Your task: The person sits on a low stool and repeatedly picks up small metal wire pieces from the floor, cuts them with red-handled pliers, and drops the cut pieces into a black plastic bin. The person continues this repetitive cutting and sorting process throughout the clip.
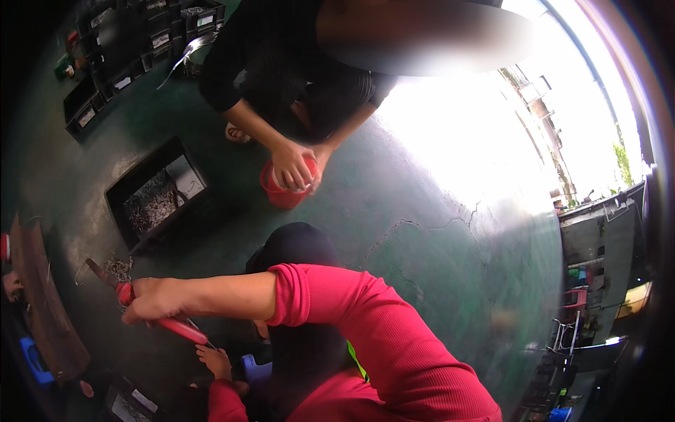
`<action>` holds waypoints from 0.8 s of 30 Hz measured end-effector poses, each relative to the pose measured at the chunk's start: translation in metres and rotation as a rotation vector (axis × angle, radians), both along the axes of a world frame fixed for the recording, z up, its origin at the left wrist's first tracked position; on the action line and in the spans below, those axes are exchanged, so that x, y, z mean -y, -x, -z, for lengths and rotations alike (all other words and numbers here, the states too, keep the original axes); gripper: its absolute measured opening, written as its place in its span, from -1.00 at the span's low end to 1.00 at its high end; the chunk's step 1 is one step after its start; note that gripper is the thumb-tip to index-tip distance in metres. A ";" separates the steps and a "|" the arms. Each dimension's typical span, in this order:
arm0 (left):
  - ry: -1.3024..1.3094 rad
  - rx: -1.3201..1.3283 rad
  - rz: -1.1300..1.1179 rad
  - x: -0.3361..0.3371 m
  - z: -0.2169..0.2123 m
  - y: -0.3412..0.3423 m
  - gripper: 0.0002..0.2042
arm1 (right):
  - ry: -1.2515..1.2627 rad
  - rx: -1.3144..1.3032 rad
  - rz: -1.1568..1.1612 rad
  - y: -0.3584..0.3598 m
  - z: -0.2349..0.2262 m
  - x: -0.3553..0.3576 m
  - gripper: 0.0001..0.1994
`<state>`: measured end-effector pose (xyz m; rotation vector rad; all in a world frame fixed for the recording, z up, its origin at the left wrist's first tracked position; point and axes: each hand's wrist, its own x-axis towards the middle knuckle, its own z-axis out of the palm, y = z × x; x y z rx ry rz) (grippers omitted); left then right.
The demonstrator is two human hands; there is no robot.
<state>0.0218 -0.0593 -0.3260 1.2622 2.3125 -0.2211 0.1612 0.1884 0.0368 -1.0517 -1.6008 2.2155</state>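
My right arm, in a pink-red sleeve, reaches across to the left. My right hand [151, 301] is closed round a plier-like tool [184, 330] with red handles; its rusty jaws point up-left, beside a small heap of bent wire pieces [118, 269] on the floor. Lower down, my left hand [216, 362] is close to the lower handle's end, fingers drawn together at a thin metal piece I cannot make out well. Across from me, a crouching person's hands [294, 165] are on a small red bucket [283, 198]; its contents are mostly hidden.
A black crate [125, 224] with metal pieces stands on the green floor [436, 267] at left. Stacked black bins [133, 39] are at the far left. A brown board [43, 302] lies along the left edge. My dark-clad knee [299, 243] is in the middle.
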 end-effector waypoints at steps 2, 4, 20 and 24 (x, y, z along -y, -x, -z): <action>-0.092 0.034 -0.040 0.005 0.012 0.010 -0.23 | 0.013 -0.023 0.001 0.004 0.004 0.002 -0.69; -0.161 0.092 -0.131 0.000 0.027 0.019 -0.33 | 0.059 -0.033 0.001 0.007 0.007 0.001 -0.71; -0.698 0.894 -0.485 -0.069 -0.299 0.069 -0.80 | 0.180 -0.022 0.036 0.008 0.011 0.007 -0.85; -0.695 0.806 -0.459 -0.060 -0.330 0.065 -0.84 | 0.083 0.089 -0.083 0.022 0.009 0.016 -0.81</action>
